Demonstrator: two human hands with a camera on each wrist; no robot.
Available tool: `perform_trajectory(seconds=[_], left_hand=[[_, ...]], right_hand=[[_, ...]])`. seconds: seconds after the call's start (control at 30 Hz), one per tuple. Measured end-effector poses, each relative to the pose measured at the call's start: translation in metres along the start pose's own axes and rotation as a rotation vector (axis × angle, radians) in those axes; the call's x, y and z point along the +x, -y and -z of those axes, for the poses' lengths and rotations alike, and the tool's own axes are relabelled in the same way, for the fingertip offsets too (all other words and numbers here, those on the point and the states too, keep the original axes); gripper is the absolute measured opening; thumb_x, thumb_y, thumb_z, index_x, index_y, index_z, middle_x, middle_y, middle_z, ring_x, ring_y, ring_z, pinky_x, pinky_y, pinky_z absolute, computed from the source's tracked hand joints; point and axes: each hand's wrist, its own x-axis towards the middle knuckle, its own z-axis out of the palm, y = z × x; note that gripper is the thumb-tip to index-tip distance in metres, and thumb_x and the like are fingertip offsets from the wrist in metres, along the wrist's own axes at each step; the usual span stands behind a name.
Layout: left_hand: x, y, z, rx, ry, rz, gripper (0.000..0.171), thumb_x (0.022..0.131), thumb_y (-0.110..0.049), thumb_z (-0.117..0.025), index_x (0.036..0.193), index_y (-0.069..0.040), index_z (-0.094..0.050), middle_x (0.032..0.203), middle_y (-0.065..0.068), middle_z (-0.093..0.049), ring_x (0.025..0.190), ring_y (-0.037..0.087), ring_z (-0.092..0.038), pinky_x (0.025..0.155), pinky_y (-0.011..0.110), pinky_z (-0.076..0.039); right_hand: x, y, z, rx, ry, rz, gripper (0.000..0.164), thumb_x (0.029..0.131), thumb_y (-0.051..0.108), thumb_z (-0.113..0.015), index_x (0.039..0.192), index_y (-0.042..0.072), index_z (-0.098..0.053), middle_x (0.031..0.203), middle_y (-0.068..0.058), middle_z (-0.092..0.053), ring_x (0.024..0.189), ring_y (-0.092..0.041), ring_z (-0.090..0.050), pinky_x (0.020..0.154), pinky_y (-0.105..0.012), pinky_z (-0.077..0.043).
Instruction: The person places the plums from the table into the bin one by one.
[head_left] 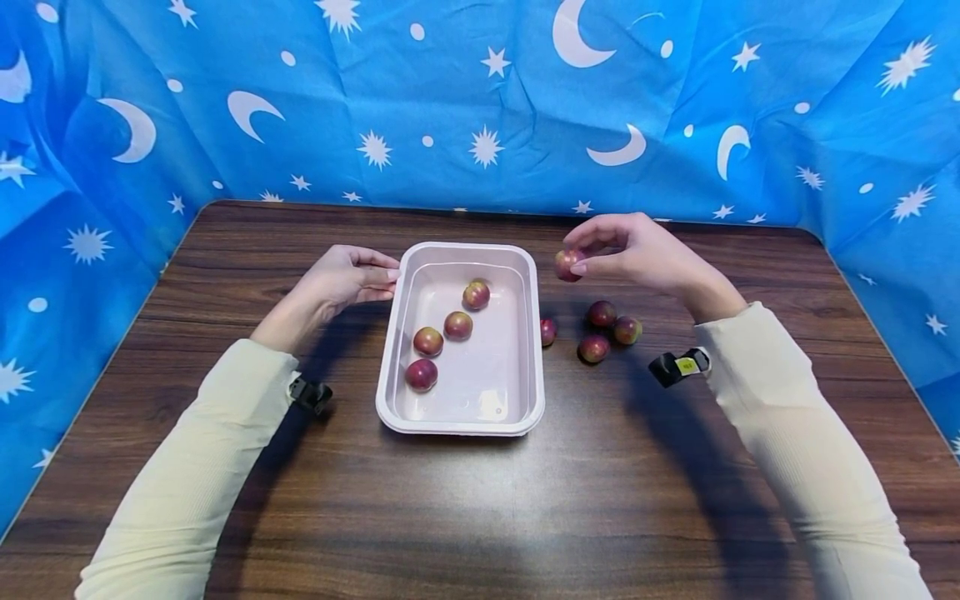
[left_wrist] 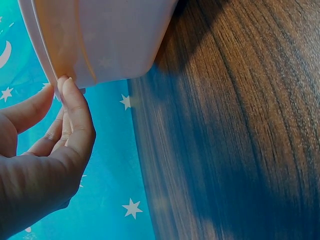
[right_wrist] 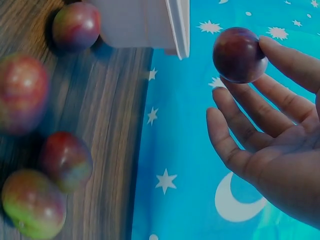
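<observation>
A white rectangular plastic tray (head_left: pixel 517 400) stands on the table with several red-and-yellow plums inside, such as one plum (head_left: pixel 422 375) near its front left. My left hand (head_left: pixel 348 279) pinches the tray's left rim between thumb and fingers; the left wrist view shows the fingertips (left_wrist: pixel 70 92) at that rim. Beyond the tray's right side, my right hand (head_left: pixel 626 254) holds a plum (right_wrist: pixel 240 55) between thumb and fingertips, raised above the table. Several more plums lie on the wood below that hand, among them a dark one (head_left: pixel 602 313) and a greener one (head_left: pixel 627 330).
One plum (head_left: pixel 548 332) lies close against the tray's right wall, partly hidden by it. The brown wood-grain table (head_left: pixel 480 508) ends at a blue curtain (head_left: pixel 450 100) with moons and stars. Black wrist cameras (head_left: pixel 678 367) hang near both cuffs.
</observation>
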Motion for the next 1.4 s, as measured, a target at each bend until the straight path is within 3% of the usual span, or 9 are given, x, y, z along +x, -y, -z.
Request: perform_trajectory(seconds=[0.3, 0.87, 1.17, 1.4], left_hand=[[-0.001, 0.000, 0.000, 0.005, 0.001, 0.000, 0.030, 0.089, 0.005, -0.052, 0.116, 0.017, -0.044, 0.075, 0.003, -0.062, 0.066, 0.010, -0.062, 0.080, 0.030, -0.054], [0.001, 0.000, 0.001, 0.020, -0.021, 0.004, 0.029, 0.091, 0.007, -0.047, 0.118, 0.018, -0.044, 0.079, 0.005, -0.061, 0.068, 0.011, -0.062, 0.081, 0.032, -0.054], [0.000, 0.000, 0.001, 0.054, -0.019, 0.012, 0.031, 0.091, 0.006, -0.047, 0.120, 0.017, -0.043, 0.079, 0.003, -0.061, 0.069, 0.010, -0.062, 0.082, 0.031, -0.053], [0.000, 0.000, 0.001, 0.027, -0.031, 0.022, 0.032, 0.091, 0.006, -0.049, 0.120, 0.017, -0.044, 0.081, 0.006, -0.061, 0.070, 0.011, -0.062, 0.084, 0.034, -0.051]], right_hand=[[0.014, 0.009, -0.013, -0.010, 0.034, 0.008, 0.034, 0.083, 0.026, -0.069, 0.113, 0.011, -0.060, 0.102, -0.002, -0.064, 0.093, -0.016, -0.057, 0.082, -0.034, -0.050], [0.022, 0.019, -0.033, 0.055, 0.070, 0.020, 0.032, 0.083, 0.018, -0.069, 0.112, 0.007, -0.060, 0.103, -0.004, -0.063, 0.094, -0.018, -0.057, 0.088, -0.034, -0.049], [0.024, 0.024, -0.040, 0.039, 0.082, 0.121, 0.030, 0.083, 0.006, -0.067, 0.112, 0.001, -0.059, 0.100, -0.009, -0.064, 0.094, -0.020, -0.059, 0.086, -0.032, -0.051], [0.023, 0.023, -0.040, 0.067, 0.101, 0.130, 0.030, 0.084, 0.005, -0.065, 0.113, -0.001, -0.058, 0.104, -0.010, -0.064, 0.097, -0.021, -0.060, 0.085, -0.032, -0.052]])
